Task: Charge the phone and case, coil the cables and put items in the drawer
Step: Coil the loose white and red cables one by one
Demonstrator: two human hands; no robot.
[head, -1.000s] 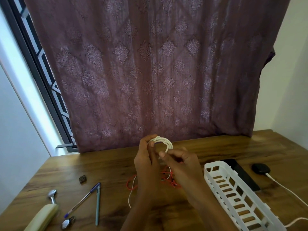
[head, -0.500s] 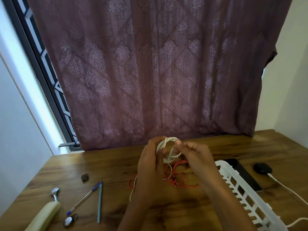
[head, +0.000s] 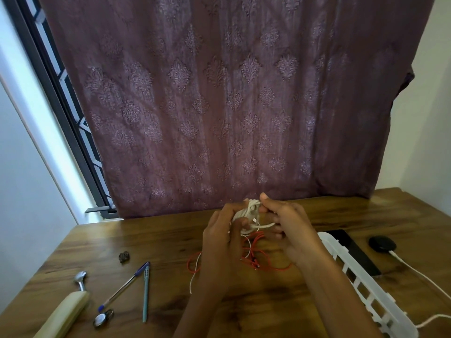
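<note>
I see the left hand with its grip wrapped round the white cable coil. The right hand, just right of the coil, pinches its loose tail crossways.

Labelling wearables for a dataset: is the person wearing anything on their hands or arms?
No. The left hand and right hand are bare, with no gloves, rings, watch or bracelet showing, and no sleeve appears before the frame's lower edge.

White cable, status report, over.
Status: left hand grips the white cable coil, right hand pinches its top. Coil held above the table. Underneath, red cable lies loose; nothing blocking.
</note>
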